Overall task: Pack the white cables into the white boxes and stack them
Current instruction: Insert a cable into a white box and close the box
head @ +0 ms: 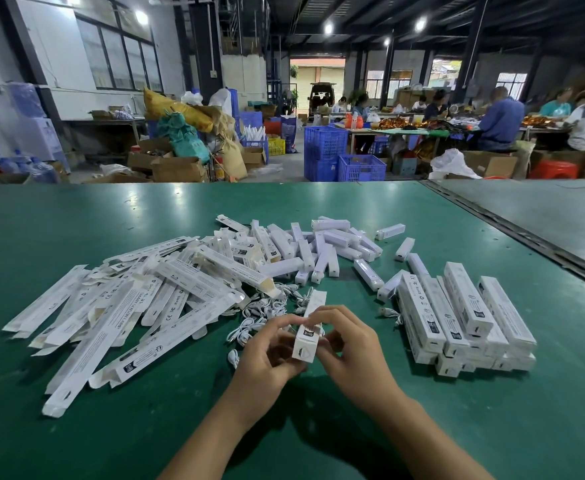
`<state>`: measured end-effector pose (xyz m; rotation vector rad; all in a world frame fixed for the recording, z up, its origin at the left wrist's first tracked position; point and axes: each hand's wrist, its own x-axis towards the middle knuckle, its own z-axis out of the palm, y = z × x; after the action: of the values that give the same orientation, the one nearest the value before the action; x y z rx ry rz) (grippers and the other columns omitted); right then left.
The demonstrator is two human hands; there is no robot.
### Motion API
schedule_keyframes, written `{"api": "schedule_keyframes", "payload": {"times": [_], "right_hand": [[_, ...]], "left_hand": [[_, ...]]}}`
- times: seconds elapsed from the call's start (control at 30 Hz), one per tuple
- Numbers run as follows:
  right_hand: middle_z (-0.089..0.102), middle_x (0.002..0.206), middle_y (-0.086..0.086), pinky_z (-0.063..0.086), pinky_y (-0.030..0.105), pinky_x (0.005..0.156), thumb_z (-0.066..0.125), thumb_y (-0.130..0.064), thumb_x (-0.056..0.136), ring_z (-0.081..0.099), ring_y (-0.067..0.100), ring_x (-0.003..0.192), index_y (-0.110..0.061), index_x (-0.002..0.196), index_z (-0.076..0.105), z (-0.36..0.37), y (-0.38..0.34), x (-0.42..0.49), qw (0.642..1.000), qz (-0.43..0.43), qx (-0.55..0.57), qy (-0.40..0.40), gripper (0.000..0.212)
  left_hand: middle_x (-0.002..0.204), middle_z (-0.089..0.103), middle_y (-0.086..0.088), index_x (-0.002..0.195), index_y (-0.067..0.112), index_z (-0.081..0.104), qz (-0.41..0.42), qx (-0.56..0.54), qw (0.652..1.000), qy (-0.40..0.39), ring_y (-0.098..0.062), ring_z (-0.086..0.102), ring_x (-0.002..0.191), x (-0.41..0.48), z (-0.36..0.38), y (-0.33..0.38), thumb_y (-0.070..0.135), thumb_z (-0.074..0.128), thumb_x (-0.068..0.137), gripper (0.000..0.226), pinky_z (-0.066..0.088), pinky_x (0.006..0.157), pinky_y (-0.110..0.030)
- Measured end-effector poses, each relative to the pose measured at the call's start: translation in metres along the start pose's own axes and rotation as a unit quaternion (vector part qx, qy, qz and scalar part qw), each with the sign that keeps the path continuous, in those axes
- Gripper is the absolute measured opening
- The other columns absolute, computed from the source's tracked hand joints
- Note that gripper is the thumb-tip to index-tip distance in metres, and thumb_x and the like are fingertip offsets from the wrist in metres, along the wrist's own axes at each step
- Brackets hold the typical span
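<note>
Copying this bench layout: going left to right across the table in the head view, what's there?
flat unfolded boxes → loose white cables → held box → stack of packed boxes

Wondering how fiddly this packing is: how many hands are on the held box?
2. The left hand grips the white box from the left, and the right hand pinches it from the right. Neither is hidden.

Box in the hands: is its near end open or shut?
Shut. A flat white flap covers the near end of the box.
</note>
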<state>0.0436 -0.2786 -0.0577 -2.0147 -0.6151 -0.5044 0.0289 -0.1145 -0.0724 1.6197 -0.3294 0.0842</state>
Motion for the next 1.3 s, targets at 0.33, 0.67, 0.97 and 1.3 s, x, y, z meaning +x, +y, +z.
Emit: {"api": "schedule_keyframes", "payload": {"times": [0.33,0.67,0.97,1.3], "right_hand": [[0.058,0.109,-0.010,0.048,0.018,0.064,0.062,0.012,0.080,0.056,0.011,0.068,-0.016,0.102,0.067,-0.002,0.000,0.000,0.999,0.024,-0.001,-0.035,0.036],[0.059,0.108,-0.008,0.052,0.023,0.069,0.061,0.015,0.077,0.058,0.001,0.079,-0.018,0.097,0.066,0.000,0.006,0.001,0.999,0.037,-0.013,-0.037,0.039],[0.057,0.121,-0.013,0.052,0.022,0.081,0.057,0.013,0.079,0.062,0.004,0.095,-0.028,0.117,0.056,0.003,0.014,0.000,0.999,0.031,-0.002,-0.042,0.055],[0.054,0.123,-0.017,0.051,0.025,0.075,0.070,-0.022,0.088,0.057,0.005,0.068,-0.033,0.129,0.054,-0.003,0.024,0.001,0.995,0.057,-0.081,-0.010,0.046]], "left_hand": [[0.094,0.072,-0.008,0.111,0.038,0.064,-0.008,0.006,1.000,-0.007,-0.019,0.069,0.091,0.000,0.002,-0.001,0.011,0.070,0.077,0.045,0.056,0.090,-0.040],[0.094,0.072,-0.008,0.107,0.043,0.061,-0.020,0.028,0.999,-0.005,-0.019,0.067,0.086,0.000,0.006,-0.005,0.008,0.065,0.074,0.048,0.054,0.087,-0.044],[0.093,0.075,-0.012,0.108,0.029,0.061,0.022,-0.011,1.000,-0.018,-0.017,0.069,0.085,-0.001,0.002,0.003,0.005,0.078,0.080,0.041,0.055,0.079,-0.028],[0.072,0.062,-0.005,0.122,0.014,0.060,0.021,-0.215,0.975,0.044,-0.017,0.061,0.071,-0.002,-0.006,0.014,0.055,0.088,0.062,0.078,0.056,0.075,-0.028]]}}
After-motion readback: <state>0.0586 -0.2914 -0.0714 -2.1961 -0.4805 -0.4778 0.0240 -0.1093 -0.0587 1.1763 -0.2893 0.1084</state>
